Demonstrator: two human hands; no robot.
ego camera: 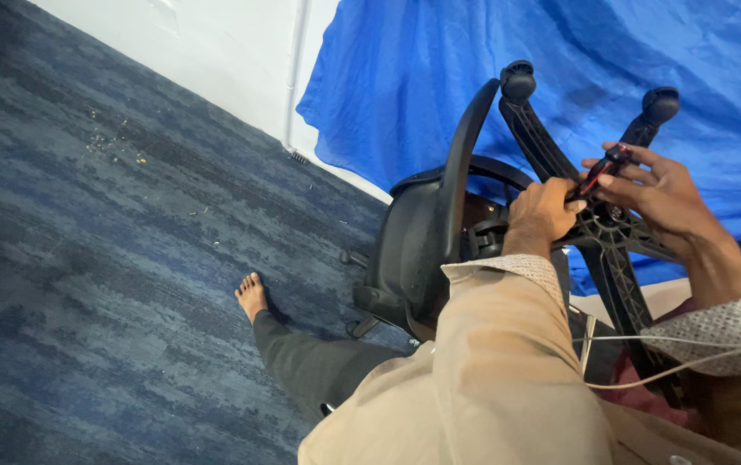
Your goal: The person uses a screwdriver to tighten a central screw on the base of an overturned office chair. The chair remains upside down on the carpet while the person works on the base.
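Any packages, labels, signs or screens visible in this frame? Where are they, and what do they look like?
None: no package, label, sign or screen shows.
In view instead: an overturned black office chair against a blue cloth backdrop, and a small red-and-black hand tool held at the chair base by the left hand and the right hand.

Chair base point(611, 232): matt black plastic, ribbed. Castors point(518, 82): smooth black plastic. Carpet point(86, 258): rough blue-grey pile. Sheet point(474, 69): blue cloth, creased. Sleeve point(491, 370): tan woven cloth, matt.
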